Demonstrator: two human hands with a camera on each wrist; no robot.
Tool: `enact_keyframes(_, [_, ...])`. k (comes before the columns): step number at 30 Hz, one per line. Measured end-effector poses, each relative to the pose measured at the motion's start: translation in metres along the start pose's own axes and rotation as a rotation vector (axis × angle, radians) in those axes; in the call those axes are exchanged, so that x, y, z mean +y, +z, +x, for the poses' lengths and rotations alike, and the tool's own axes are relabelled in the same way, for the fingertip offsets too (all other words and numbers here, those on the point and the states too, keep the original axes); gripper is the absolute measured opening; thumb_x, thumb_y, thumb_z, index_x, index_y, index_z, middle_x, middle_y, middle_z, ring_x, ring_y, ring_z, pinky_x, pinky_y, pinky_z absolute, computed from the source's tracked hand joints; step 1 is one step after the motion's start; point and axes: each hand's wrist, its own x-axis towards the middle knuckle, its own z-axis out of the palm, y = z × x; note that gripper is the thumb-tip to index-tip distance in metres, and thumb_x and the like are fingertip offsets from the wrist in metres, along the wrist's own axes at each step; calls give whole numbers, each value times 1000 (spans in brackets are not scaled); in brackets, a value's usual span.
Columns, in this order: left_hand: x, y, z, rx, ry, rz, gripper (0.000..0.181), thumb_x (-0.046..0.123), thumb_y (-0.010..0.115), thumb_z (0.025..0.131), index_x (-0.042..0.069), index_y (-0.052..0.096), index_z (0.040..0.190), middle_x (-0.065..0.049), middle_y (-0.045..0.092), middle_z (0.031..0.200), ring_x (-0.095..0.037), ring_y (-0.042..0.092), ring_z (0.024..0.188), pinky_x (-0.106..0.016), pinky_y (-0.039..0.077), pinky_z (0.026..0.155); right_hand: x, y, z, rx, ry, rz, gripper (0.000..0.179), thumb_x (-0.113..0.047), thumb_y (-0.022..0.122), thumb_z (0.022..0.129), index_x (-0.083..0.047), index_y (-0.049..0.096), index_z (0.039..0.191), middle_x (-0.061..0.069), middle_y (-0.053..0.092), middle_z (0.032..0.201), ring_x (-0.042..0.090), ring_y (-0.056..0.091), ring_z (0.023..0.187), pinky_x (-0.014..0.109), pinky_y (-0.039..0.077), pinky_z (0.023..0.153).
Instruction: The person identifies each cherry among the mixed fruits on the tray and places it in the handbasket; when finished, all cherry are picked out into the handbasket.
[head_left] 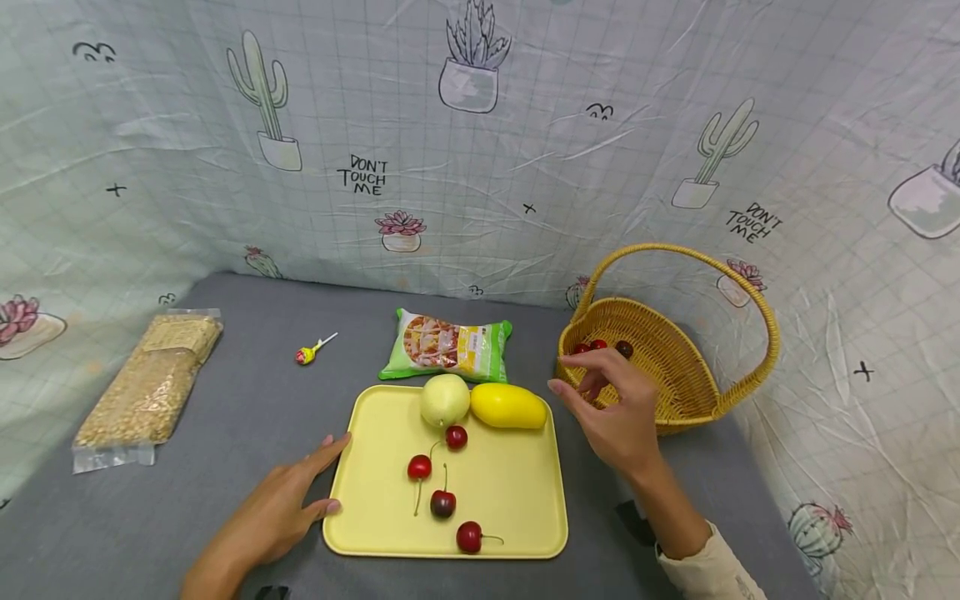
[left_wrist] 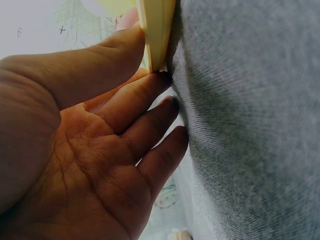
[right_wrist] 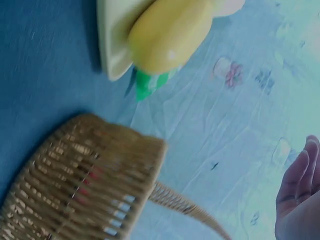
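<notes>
Tabletop (head_left: 247, 417) | tray (head_left: 517, 492): four cherries (head_left: 443, 503), yellow fruit (head_left: 508, 406), pale fruit (head_left: 445, 400) | basket (head_left: 678, 362): more cherries (head_left: 624, 349)

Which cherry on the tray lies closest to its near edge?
The cherry with its stem pointing right, by the near rim of the tray; the other three cherries lie farther in.
</notes>
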Motion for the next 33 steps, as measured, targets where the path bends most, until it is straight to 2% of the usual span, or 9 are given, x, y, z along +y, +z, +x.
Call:
enact_keyframes(8, [1, 0, -1, 14, 16, -4, 88, 20, 86, 89, 12, 41, 164, -33, 46, 160, -54, 55, 139, -69, 51, 105, -24, 8, -14, -170, -4, 38, 44, 0, 93, 76, -19, 80, 114, 0, 75, 100, 9, 55, 69, 19, 50, 62])
enact_keyframes(12, [1, 0, -2, 31, 30, 0, 87, 19, 86, 88, 11, 43, 163, -33, 47, 159, -54, 56, 138, -68, 51, 105, -33, 12, -22, -244, 2, 61, 41, -5, 93, 79, -20, 79, 114, -2, 74, 104, 10, 57, 72, 19, 50, 61])
enact_keyframes(21, [1, -1, 0, -6, -12, -1, 90, 22, 86, 89, 14, 40, 165, -31, 44, 163, -54, 54, 140, -69, 50, 106, -44, 21, -39, -421, 29, 85, 33, -20, 92, 86, -27, 78, 115, -10, 73, 103, 7, 59, 74, 18, 53, 62])
enact_keyframes(28, [1, 0, 0, -1, -9, -2, 89, 21, 86, 89, 14, 40, 165, -31, 44, 162, -54, 54, 140, -70, 50, 106, -45, 24, -49, -618, 51, 101, 32, -28, 90, 87, -27, 77, 117, -12, 75, 106, 0, 58, 76, 18, 54, 65])
enact_keyframes(33, [1, 0, -1, 8, 1, 0, 89, 20, 86, 89, 13, 41, 165, -32, 44, 162, -54, 54, 140, -70, 50, 106, -45, 26, -55, -767, 78, 97, 34, -31, 90, 87, -24, 78, 119, -7, 77, 107, 6, 62, 79, 20, 56, 67])
